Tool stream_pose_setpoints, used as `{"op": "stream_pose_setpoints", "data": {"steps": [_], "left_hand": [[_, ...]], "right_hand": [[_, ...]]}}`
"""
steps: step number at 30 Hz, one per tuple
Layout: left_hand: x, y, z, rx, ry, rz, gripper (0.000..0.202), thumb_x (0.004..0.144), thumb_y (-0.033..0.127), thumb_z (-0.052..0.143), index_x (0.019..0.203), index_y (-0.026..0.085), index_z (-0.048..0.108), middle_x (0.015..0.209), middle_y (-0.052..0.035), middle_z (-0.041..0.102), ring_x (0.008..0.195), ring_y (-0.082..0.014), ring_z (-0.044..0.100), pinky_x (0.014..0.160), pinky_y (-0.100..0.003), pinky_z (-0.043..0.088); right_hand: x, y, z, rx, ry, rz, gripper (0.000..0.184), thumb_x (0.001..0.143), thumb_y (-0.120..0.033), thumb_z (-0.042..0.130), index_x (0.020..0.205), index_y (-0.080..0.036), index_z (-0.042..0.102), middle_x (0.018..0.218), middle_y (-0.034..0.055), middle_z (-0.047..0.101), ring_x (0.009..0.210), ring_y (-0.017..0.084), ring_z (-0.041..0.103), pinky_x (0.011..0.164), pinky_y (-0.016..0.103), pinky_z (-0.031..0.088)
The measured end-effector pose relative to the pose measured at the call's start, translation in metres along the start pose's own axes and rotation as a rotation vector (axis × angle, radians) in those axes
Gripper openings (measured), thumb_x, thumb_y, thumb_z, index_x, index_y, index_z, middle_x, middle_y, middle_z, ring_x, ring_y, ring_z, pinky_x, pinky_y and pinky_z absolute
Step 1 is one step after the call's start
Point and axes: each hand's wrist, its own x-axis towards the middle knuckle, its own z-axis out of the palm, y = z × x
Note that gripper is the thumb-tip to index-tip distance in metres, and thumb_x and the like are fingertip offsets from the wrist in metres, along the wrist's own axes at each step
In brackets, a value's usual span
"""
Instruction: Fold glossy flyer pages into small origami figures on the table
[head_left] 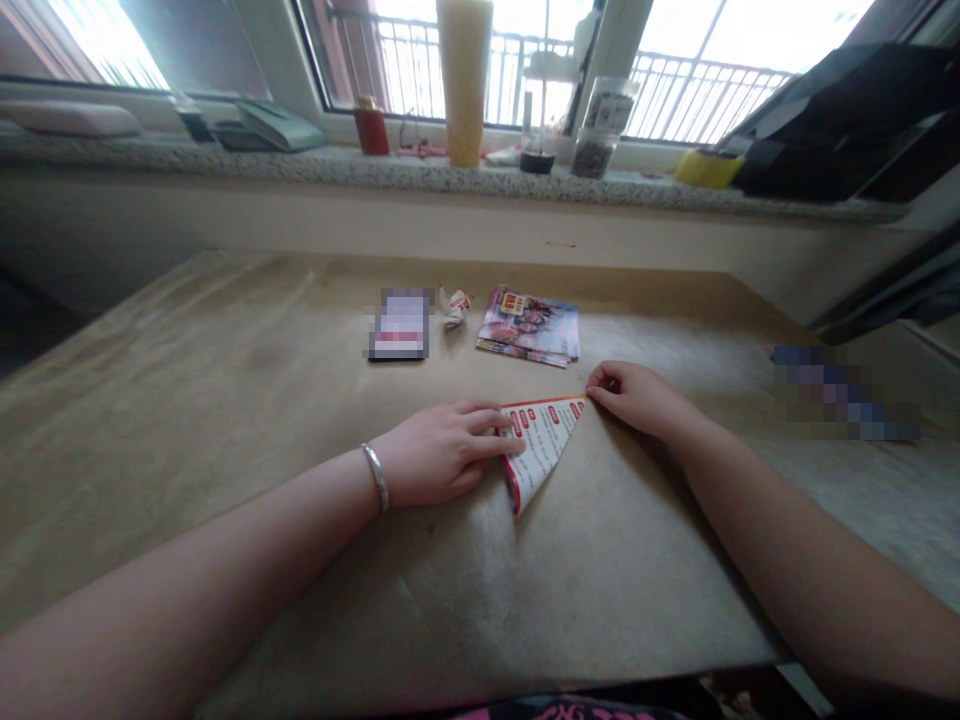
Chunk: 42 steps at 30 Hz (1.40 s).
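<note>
A printed paper sheet [541,445], folded into a triangle with red and white print, lies on the table in front of me. My left hand [442,450], with a silver bangle at the wrist, rests flat with its fingers stretched over the paper's left edge. At the triangle's right tip, my right hand [626,395] pinches the corner between thumb and forefinger. The paper's lower left edge curls up a little.
Beyond the paper lie a stack of colourful leaflets [531,328], a crumpled paper piece [454,308] and a blurred-out flat item [400,325]. Another blurred item [844,392] lies at the right. Bottles and jars line the granite windowsill [300,170] behind the table [300,580].
</note>
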Motion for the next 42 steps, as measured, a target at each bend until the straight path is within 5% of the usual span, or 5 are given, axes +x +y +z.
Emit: {"op": "stream_pose_setpoints", "data": {"steps": [7,11,16,34,42], "left_hand": [[-0.001,-0.001,0.002,-0.004,0.009,0.002,0.041,0.089,0.020,0.046,0.128,0.025,0.055,0.125,-0.0084,0.057,0.120,-0.0236,0.049,0.102,-0.040,0.044],[-0.002,-0.001,0.003,-0.009,0.010,0.002,0.040,0.089,0.021,0.045,0.128,0.024,0.055,0.127,-0.0085,0.055,0.122,-0.0229,0.047,0.105,-0.039,0.041],[-0.002,-0.002,0.005,-0.005,0.031,0.012,0.039,0.091,0.022,0.043,0.128,0.023,0.055,0.126,-0.0098,0.054,0.121,-0.0233,0.047,0.105,-0.040,0.041],[-0.001,-0.016,0.000,-0.161,0.353,-0.190,0.033,0.095,0.025,0.036,0.115,0.018,0.060,0.121,-0.0087,0.060,0.119,-0.0214,0.050,0.105,-0.042,0.041],[0.005,-0.005,0.005,0.191,0.216,-0.077,0.031,0.091,0.027,0.047,0.120,0.024,0.060,0.125,-0.0021,0.062,0.129,-0.0266,0.042,0.115,-0.053,0.023]], "right_hand": [[-0.002,0.004,0.002,0.037,0.137,-0.131,0.008,0.077,-0.019,0.054,0.078,-0.020,0.062,0.076,0.0037,0.064,0.068,0.016,0.057,0.065,0.030,0.046],[-0.007,-0.005,0.000,0.124,-0.062,-0.559,0.009,0.077,-0.026,0.065,0.084,-0.023,0.069,0.094,0.0051,0.066,0.092,0.020,0.058,0.089,0.037,0.044],[-0.015,-0.023,0.000,0.127,-0.145,-0.725,0.008,0.076,-0.027,0.070,0.083,-0.026,0.073,0.098,0.0045,0.066,0.098,0.020,0.057,0.091,0.038,0.043],[-0.021,-0.051,0.023,-0.029,0.044,-0.589,0.013,0.083,-0.024,0.061,0.091,-0.024,0.071,0.093,0.0061,0.066,0.089,0.020,0.059,0.082,0.035,0.048],[-0.018,-0.058,0.032,0.003,0.120,-0.562,0.010,0.083,-0.025,0.061,0.088,-0.024,0.070,0.108,0.0050,0.067,0.100,0.022,0.059,0.090,0.038,0.047]]}}
